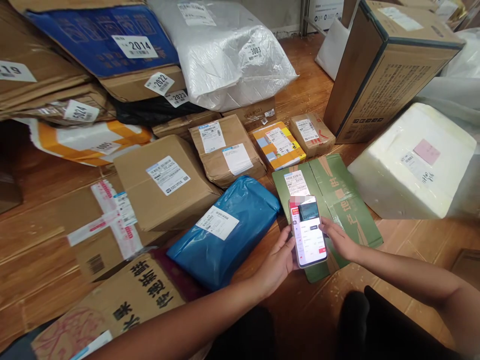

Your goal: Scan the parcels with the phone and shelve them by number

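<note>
A smartphone [310, 240] with a lit screen is held above a flat green carton [348, 210] that bears a white shipping label [296, 183]. My left hand [278, 260] wraps the phone's left and lower side. At the right edge is my right hand [339, 239], its thumb on the screen; its other fingers are mostly hidden. The screen shows a dark camera window above lines of text too small to read. Beside my left forearm lies a blue plastic parcel [247, 220] with a label.
Labelled brown boxes [161, 185] and a yellow parcel [280, 145] lie on the wooden floor [408, 250]. Numbered parcels, including a silvery wrapped package [225, 60], are stacked at the back left. To the right stand a tall carton [390, 70] and a white foam box [416, 160].
</note>
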A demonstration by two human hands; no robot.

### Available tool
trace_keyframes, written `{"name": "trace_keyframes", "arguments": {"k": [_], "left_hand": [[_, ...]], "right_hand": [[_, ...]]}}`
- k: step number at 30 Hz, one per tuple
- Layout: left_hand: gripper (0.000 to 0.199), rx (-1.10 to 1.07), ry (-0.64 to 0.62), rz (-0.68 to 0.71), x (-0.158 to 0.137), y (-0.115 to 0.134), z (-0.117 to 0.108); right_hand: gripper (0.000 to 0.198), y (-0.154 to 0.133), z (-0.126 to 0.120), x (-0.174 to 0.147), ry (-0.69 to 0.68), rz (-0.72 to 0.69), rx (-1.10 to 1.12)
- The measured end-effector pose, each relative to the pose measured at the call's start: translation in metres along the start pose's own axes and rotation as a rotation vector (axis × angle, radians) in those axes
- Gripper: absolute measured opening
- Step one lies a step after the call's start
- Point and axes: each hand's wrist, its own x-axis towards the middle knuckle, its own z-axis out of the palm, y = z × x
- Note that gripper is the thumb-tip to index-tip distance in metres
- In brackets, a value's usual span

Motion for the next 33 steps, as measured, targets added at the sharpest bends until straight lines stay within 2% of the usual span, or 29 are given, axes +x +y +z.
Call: {"name": "trace_keyframes", "arguments": {"k": [5,13,19,22,27,33], "left_hand": [[0.052,0.0,-0.023,0.016,0.002,0.002,0.005],[0.052,0.004,-0.01,-0.001,0.002,-0.001,0.004],[0.051,-0.027,0.02,-0.05,0.002,-0.005,0.003],[0.052,-0.041,0.042,-0.057,0.007,-0.003,0.002],[0.047,-0.035,0.032,0.009,0.023,0.012,0.005],[0.044,-0.056,-0.052,0.08,0.035,0.03,0.01]], "right_hand": [[0.033,0.003,-0.004,-0.005,-0.023,-0.004,-0.001],[0.046,0.007,-0.001,-0.002,0.028,0.027,0.047],[0.053,0.023,0.007,-0.005,0.069,0.08,0.167],[0.055,0.028,0.01,-0.001,0.104,0.089,0.158],[0.064,0.014,0.013,0.018,0.177,0.005,0.063],[0.065,-0.004,0.014,0.034,0.223,-0.033,0.011]]}}
